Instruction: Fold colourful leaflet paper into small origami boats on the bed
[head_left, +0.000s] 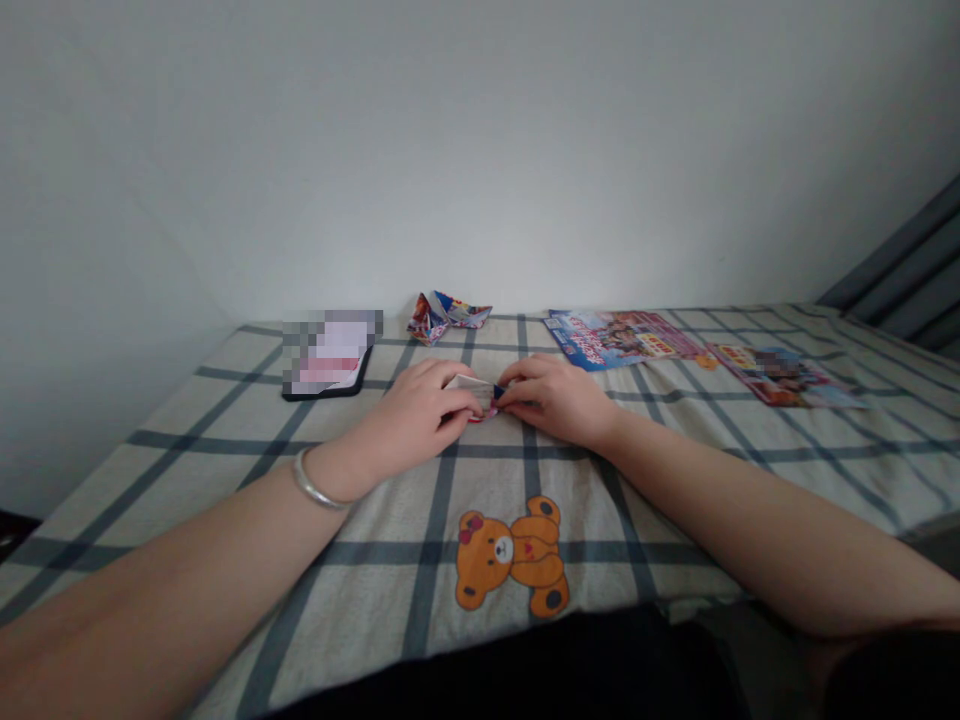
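My left hand (420,415) and my right hand (559,400) meet at the middle of the checked cloth (225,420). Between their fingertips lies a small folded piece of printed paper (476,390), white on top with blue and pink edges. Both hands have their fingers curled and pinched onto it, pressing it against the cloth. A silver bangle (319,488) sits on my left wrist. Most of the paper is hidden under my fingers.
A folded paper shape (446,315) lies by the wall behind my hands. A phone in a dark case (330,360) rests at the back left. Two printed leaflets (622,338) (784,375) lie at the back right. A bear print (514,555) marks the cloth near me.
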